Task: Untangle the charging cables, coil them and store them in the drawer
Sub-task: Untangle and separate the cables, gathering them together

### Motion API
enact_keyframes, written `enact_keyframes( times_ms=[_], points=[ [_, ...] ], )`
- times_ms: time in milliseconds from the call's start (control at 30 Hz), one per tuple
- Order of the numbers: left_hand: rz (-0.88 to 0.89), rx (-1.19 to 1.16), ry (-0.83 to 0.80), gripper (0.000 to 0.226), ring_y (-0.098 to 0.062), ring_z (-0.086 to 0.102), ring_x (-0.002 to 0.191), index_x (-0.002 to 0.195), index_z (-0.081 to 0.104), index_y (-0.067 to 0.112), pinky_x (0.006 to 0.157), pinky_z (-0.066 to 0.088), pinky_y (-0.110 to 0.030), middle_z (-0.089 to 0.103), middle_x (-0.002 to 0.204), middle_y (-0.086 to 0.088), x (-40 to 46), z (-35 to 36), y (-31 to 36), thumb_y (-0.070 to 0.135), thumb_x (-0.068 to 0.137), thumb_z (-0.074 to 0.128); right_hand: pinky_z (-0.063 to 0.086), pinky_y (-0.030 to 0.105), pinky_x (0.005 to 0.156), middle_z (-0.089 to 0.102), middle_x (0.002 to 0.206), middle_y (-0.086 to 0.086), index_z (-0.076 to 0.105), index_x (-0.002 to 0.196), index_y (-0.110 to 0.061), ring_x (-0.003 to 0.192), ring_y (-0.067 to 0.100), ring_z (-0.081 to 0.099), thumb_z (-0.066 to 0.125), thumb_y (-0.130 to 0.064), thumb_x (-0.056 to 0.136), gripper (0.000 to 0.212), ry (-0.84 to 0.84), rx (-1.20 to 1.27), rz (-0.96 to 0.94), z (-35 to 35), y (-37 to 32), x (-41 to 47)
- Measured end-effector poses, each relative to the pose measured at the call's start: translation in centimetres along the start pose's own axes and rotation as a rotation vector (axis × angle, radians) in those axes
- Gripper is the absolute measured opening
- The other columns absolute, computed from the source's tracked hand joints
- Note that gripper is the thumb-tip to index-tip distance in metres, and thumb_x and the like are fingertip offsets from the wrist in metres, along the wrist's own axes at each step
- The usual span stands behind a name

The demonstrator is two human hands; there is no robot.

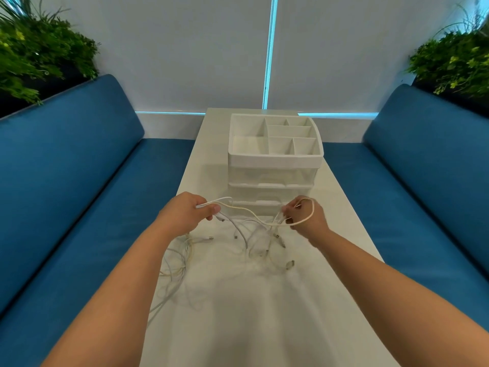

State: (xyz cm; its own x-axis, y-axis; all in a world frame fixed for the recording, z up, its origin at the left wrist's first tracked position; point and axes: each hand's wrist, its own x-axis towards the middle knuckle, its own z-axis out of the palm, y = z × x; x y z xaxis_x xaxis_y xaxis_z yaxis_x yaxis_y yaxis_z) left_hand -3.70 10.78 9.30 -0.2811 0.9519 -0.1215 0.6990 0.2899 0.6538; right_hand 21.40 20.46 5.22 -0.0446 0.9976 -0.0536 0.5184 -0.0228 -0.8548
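Cables between both hands

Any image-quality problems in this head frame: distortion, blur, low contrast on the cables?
Head view: wide-angle distortion bows the blue benches outward; white cables blend into the white table, low contrast; left hand and right hand are reasonably sharp; cyan light strip glows brightly; soft shadows only.

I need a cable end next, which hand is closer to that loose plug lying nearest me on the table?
Right. The right hand is above and just right of the plug; the left hand is well off to its left.
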Motion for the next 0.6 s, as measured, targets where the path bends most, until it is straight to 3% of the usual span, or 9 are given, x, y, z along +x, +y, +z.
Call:
enact_keyframes(
  times_ms=[100,200,300,433,600],
  points=[
    [-0.032,0.007,0.045,0.041,-0.016,0.041,0.051,0.075,0.071,0.017,0.053,0.033,-0.028,0.045,0.054,0.0,-0.3,-1.2,-1.0,0.053,0.091,0.061,0.056,0.044,0.072,0.064,0.077,0.014,0.063,0.071,-0.011,0.063,0.027,0.06,0.058,-0.007,0.093,0.022,0.148,0.148,0.136,-2.8,1.2,1.5],
    [-0.038,-0.014,0.063,0.04,-0.017,0.041,0.052,0.075,0.072,0.017,0.053,0.034,-0.028,0.043,0.052,0.0,-0.5,-1.9,-1.6,0.053,0.09,0.062,0.053,0.04,0.071,0.065,0.083,0.009,0.07,0.091,-0.007,0.076,0.032,0.065,0.056,-0.017,0.097,0.018,0.233,-0.057,0.127,-4.7,3.0,2.5],
    [-0.034,-0.031,0.044,0.039,-0.016,0.039,0.051,0.075,0.073,0.018,0.05,0.032,-0.027,0.046,0.056,-0.003,-0.6,-1.5,-1.2,0.053,0.09,0.062,0.054,0.037,0.072,0.07,0.102,0.01,0.07,0.113,-0.007,0.085,0.031,0.066,0.053,-0.012,0.098,0.023,0.175,-0.129,0.1,-4.4,4.0,2.4],
    [-0.022,-0.04,0.033,0.037,-0.011,0.03,0.042,0.076,0.072,0.017,0.044,0.026,-0.023,0.038,0.049,0.002,-0.9,-1.4,-0.4,0.049,0.092,0.062,0.044,0.029,0.068,0.06,0.123,0.013,0.063,0.125,-0.005,0.086,0.022,0.056,0.044,0.007,0.094,0.038,0.13,-0.343,0.021,-3.5,4.5,1.6],
    [-0.001,-0.135,0.093,0.038,-0.017,0.042,0.057,0.074,0.074,0.02,0.053,0.032,-0.029,0.047,0.06,-0.003,-1.2,-2.4,-0.1,0.053,0.09,0.062,0.052,0.033,0.077,0.047,0.128,0.007,0.05,0.137,-0.022,0.11,0.026,0.052,0.05,0.008,0.085,0.06,-0.031,-0.866,0.029,-3.3,4.7,0.2]
  ],
)
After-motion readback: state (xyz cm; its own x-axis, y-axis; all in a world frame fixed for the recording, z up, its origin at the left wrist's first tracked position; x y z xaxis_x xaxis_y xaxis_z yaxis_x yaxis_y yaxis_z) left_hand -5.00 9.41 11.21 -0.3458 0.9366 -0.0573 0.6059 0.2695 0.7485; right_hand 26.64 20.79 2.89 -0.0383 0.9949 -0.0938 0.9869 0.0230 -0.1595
